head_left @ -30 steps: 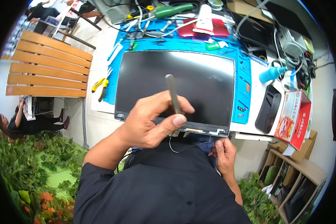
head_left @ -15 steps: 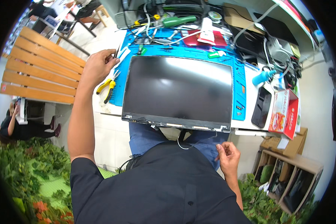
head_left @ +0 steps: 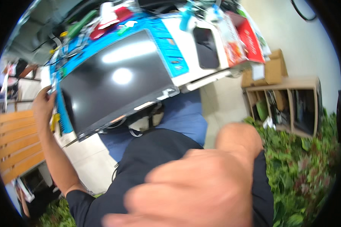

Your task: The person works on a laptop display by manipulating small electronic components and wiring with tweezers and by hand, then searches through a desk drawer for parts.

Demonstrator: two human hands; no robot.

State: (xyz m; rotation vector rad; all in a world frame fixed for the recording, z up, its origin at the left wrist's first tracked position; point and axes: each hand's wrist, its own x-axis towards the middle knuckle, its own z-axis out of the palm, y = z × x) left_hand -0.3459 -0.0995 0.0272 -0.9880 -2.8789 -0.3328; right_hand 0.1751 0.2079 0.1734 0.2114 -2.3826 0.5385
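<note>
A laptop screen panel (head_left: 113,81) lies face up, tilted across the blue work mat (head_left: 168,39), with lamp glare on its dark surface. Its bare lower edge, with a white cable (head_left: 134,132) hanging from it, reaches over my lap. Beside the panel's left edge is my left hand (head_left: 44,106), thumb and fingers drawn together; blur hides what they pinch. Yellow-handled pliers (head_left: 55,122) lie just by that hand. My right hand (head_left: 195,185) is raised very close in front of me, large and blurred, its fingers curled; whatever it may hold is hidden.
A black phone (head_left: 206,47), a blue bottle (head_left: 185,19) and a red-and-white box (head_left: 246,39) stand right of the mat. Tools and a green-handled tool (head_left: 81,24) crowd the back. A slatted wooden bench (head_left: 15,140) is at left, a wooden shelf (head_left: 284,83) at right.
My right hand has risen from beside my lap to close in front of me. The view has swung right and tilted. My left hand stays by the panel's left side.
</note>
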